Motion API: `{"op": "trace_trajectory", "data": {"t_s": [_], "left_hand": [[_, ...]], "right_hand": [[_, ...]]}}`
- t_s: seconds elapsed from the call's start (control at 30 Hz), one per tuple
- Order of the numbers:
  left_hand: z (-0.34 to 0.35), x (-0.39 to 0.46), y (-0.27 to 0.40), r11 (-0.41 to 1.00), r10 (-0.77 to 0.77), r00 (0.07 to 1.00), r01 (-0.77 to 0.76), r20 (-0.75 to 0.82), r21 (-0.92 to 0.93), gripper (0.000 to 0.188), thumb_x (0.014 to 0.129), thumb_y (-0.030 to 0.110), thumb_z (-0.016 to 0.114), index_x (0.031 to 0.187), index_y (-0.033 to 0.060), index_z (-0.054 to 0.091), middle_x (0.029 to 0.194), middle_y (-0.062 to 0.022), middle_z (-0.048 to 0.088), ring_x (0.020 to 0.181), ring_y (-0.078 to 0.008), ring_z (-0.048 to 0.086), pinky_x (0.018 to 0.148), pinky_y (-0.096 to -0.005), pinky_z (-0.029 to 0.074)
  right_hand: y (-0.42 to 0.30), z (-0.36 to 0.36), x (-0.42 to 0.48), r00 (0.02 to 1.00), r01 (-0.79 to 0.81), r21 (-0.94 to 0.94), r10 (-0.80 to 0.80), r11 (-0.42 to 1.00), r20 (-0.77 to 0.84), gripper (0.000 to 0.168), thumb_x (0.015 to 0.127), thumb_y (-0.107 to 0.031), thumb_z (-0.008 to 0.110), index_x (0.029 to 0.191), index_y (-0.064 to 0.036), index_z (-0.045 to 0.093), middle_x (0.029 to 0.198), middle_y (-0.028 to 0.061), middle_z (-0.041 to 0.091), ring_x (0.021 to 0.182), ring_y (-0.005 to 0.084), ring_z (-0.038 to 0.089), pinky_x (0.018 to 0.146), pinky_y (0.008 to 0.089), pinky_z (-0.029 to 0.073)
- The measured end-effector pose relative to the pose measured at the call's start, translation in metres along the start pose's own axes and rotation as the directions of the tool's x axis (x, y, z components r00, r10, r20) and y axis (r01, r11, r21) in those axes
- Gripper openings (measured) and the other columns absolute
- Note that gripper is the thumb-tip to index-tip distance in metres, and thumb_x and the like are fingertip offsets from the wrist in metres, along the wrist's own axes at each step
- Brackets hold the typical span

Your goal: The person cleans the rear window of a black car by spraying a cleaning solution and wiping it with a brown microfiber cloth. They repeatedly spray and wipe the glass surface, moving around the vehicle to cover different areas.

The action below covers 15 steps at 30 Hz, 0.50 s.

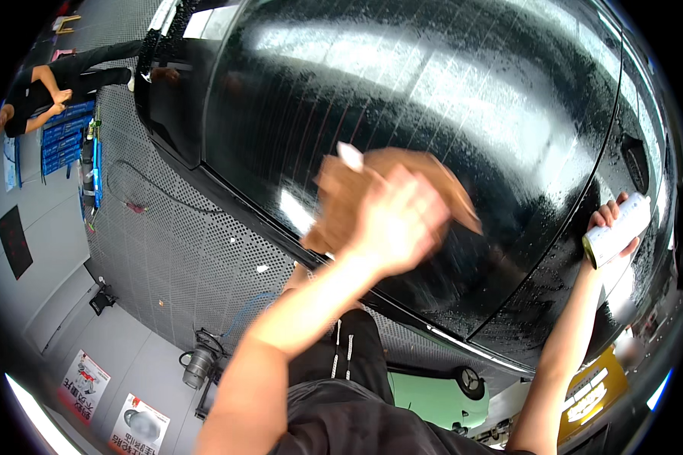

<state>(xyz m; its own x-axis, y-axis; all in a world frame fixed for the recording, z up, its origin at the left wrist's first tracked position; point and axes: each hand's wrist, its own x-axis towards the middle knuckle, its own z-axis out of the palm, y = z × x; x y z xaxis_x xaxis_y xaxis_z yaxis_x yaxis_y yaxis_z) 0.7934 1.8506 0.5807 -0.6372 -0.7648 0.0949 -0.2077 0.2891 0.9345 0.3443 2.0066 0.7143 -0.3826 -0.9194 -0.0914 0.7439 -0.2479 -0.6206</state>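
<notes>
My left hand (pixel 401 219) is blurred and presses a bunched brown cloth (pixel 341 199) against the glossy black car (pixel 370 102). A small white tab or piece (pixel 350 156) shows at the cloth's upper edge. Fine parallel lines run across the car's dark glass, and water drops and streaks cover much of it. At the right, my right hand (pixel 609 216) is wrapped around a white can (pixel 617 230) with a gold-coloured base, held over the car's far-right bodywork. The can is tilted, its base towards the lower left.
A person in dark clothes (pixel 34 91) stands at upper left, near blue racks (pixel 62 142). A dark hose (pixel 159 190) lies on perforated grey floor tiles (pixel 205 239). A metal canister-like machine (pixel 198 367) stands at lower left. A light green car (pixel 432 398) is below, beyond my legs.
</notes>
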Motion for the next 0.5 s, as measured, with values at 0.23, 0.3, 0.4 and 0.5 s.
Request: {"op": "trace_trajectory", "data": {"t_s": [0.23,0.3,0.4,0.5], "left_hand": [[-0.208,0.060,-0.184,0.460,0.015,0.888,0.402,-0.460,0.792,0.048,0.102,0.032,0.039,0.139,0.0043,0.053,0.135,-0.0239,0.054,0.123,-0.0409,0.051,0.106,-0.0535,0.040],[-0.143,0.037,-0.140,0.548,0.149,0.949,0.154,-0.276,0.823,0.049,0.101,0.032,0.042,0.144,0.0085,0.050,0.142,-0.0235,0.049,0.130,-0.0380,0.047,0.107,-0.0510,0.038],[-0.018,-0.019,0.044,0.782,-0.031,0.998,-0.015,0.062,0.623,0.055,0.086,0.032,0.061,0.137,0.0112,0.056,0.150,-0.0248,0.043,0.140,-0.0515,0.034,0.112,-0.0707,0.023],[0.099,-0.092,0.097,0.856,0.294,0.909,-0.388,0.297,0.341,0.055,0.087,0.034,0.063,0.140,0.0188,0.057,0.157,-0.0156,0.038,0.148,-0.0417,0.027,0.117,-0.0669,0.018]], "right_hand": [[0.018,0.007,0.019,1.000,-0.031,0.028,0.031,0.999,-0.001,0.094,0.073,-0.034,0.086,0.142,-0.001,0.031,0.098,0.0078,0.044,0.084,0.0185,0.048,0.078,0.0336,0.043],[0.014,0.019,0.011,0.999,-0.012,-0.011,0.011,1.000,-0.045,0.094,0.073,-0.035,0.086,0.142,-0.001,0.032,0.098,0.0079,0.044,0.084,0.0182,0.047,0.078,0.0337,0.043],[0.010,0.010,0.001,0.997,0.028,-0.036,-0.030,0.999,-0.071,0.097,0.073,-0.036,0.086,0.144,0.000,0.031,0.101,0.0088,0.044,0.088,0.0193,0.047,0.080,0.0353,0.044],[0.014,0.007,0.013,0.998,0.047,-0.048,-0.049,0.998,-0.042,0.104,0.070,-0.040,0.090,0.145,0.002,0.031,0.106,0.0106,0.045,0.094,0.0216,0.048,0.084,0.0385,0.044]]}}
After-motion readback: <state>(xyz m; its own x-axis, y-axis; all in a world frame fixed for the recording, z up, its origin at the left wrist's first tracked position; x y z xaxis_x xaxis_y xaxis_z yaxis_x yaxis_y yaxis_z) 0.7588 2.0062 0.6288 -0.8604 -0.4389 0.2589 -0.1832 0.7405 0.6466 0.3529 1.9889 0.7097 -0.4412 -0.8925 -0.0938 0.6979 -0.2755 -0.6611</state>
